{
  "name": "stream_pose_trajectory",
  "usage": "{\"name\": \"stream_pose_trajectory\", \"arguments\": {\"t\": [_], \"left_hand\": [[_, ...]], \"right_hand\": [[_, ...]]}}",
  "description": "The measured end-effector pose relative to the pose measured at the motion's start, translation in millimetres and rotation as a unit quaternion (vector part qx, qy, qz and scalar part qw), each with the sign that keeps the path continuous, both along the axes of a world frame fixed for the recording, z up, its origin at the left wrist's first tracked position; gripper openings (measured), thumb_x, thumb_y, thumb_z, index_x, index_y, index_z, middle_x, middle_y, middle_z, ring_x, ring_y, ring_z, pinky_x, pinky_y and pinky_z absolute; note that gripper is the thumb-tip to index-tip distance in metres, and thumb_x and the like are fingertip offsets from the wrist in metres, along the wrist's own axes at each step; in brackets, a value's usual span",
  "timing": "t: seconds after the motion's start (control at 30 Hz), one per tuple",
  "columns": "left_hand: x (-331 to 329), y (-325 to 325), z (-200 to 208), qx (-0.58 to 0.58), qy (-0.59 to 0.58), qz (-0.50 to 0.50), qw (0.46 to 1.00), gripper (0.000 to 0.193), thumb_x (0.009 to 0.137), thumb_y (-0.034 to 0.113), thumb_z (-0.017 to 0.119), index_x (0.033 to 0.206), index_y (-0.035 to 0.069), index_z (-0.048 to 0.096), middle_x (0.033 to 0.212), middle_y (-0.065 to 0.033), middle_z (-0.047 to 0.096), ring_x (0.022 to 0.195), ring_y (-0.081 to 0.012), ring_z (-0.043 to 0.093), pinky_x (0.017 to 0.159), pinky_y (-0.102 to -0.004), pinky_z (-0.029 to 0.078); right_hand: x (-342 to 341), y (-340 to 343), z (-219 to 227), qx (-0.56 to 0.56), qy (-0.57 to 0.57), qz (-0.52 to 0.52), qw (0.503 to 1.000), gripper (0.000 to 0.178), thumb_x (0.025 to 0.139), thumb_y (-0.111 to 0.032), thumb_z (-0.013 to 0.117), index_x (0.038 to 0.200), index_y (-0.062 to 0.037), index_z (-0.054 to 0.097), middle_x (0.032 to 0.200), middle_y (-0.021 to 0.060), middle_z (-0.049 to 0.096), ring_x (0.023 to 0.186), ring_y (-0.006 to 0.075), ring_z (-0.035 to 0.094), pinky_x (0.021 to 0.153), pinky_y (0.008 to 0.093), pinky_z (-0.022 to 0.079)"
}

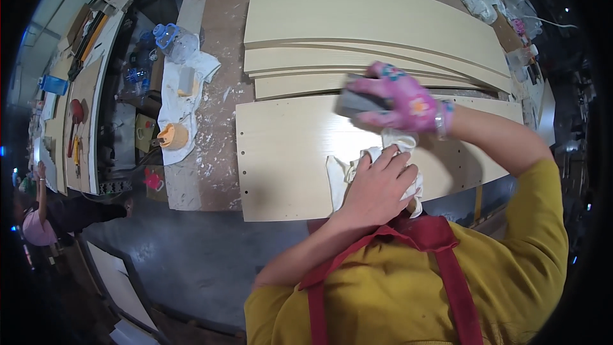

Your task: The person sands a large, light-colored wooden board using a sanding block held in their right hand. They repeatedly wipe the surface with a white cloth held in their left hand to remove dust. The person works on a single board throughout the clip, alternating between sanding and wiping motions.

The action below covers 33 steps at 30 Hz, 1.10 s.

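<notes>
My right hand (403,101), in a pink flowered glove, grips a dark grey sanding block (359,106) against the far part of a pale board (287,153). The board lies flat, with several dark holes along its left end. Near its front edge my bare left hand (382,180) rests on a crumpled white cloth (336,177), fingers curled over it. Part of the cloth is hidden under that hand. Just beyond the board, several more pale boards (370,16) lie in an uneven, overlapping stack.
On the left of the dusty table, a white rag (172,99) bears a light block (187,82) and an orange-topped tub (174,135), beside a clear blue-capped jug (177,43). Farther left stands a tool-strewn bench (89,89). Another person (41,223) is at the far left.
</notes>
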State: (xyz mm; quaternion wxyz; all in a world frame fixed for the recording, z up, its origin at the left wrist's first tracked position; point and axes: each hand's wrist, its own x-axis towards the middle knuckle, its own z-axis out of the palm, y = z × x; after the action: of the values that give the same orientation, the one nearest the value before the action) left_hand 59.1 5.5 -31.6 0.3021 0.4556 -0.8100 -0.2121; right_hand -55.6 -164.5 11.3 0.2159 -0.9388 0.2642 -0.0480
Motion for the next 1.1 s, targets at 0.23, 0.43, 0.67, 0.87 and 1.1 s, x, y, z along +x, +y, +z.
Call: {"name": "stream_pose_trajectory", "arguments": {"t": [0.23, 0.43, 0.67, 0.87, 1.1], "left_hand": [[4, -5, 2, 0.017, -0.005, -0.026, 1.0, 0.045, 0.069, 0.032, 0.074, 0.108, 0.013, 0.062, 0.118, -0.0021, 0.059, 0.116, -0.0223, 0.052, 0.077, -0.0439, 0.041], [1, 0, -9, -0.031, 0.05, 0.017, 0.998, 0.035, 0.079, 0.034, 0.071, 0.106, 0.014, 0.061, 0.107, -0.0015, 0.058, 0.113, -0.0213, 0.052, 0.081, -0.0444, 0.041], [1, -3, -3, -0.013, 0.049, 0.005, 0.999, 0.037, 0.071, 0.028, 0.073, 0.103, 0.012, 0.062, 0.103, -0.0027, 0.059, 0.11, -0.0221, 0.054, 0.085, -0.0482, 0.042], [-3, 1, -10, -0.018, 0.056, 0.026, 0.998, 0.035, 0.074, 0.031, 0.072, 0.101, 0.013, 0.062, 0.106, -0.0038, 0.06, 0.113, -0.0236, 0.053, 0.09, -0.0517, 0.041], [2, 2, -10, -0.052, 0.082, 0.051, 0.994, 0.032, 0.074, 0.031, 0.072, 0.098, 0.012, 0.061, 0.106, -0.0052, 0.062, 0.112, -0.0242, 0.055, 0.089, -0.0562, 0.042]], "right_hand": [[182, -26, -27, 0.05, -0.055, 0.016, 0.997, 0.052, 0.086, -0.047, 0.062, 0.126, -0.0129, 0.06, 0.109, 0.0181, 0.059, 0.098, 0.0386, 0.062, 0.085, 0.0468, 0.05], [121, 8, -5, 0.054, -0.029, 0.026, 0.998, 0.053, 0.086, -0.048, 0.062, 0.127, -0.0141, 0.06, 0.108, 0.0198, 0.06, 0.097, 0.0375, 0.063, 0.084, 0.045, 0.051], [212, -20, -12, -0.025, -0.03, 0.029, 0.999, 0.054, 0.086, -0.048, 0.061, 0.128, -0.0135, 0.06, 0.101, 0.0196, 0.058, 0.097, 0.0359, 0.061, 0.082, 0.0469, 0.05], [150, 21, -18, -0.089, -0.064, 0.053, 0.993, 0.055, 0.085, -0.05, 0.062, 0.129, -0.0162, 0.059, 0.106, 0.0206, 0.057, 0.1, 0.0366, 0.061, 0.085, 0.0484, 0.049], [189, 13, 11, -0.066, -0.084, 0.118, 0.987, 0.055, 0.087, -0.051, 0.058, 0.131, -0.0182, 0.058, 0.106, 0.0203, 0.056, 0.094, 0.0378, 0.059, 0.081, 0.0482, 0.048]]}}
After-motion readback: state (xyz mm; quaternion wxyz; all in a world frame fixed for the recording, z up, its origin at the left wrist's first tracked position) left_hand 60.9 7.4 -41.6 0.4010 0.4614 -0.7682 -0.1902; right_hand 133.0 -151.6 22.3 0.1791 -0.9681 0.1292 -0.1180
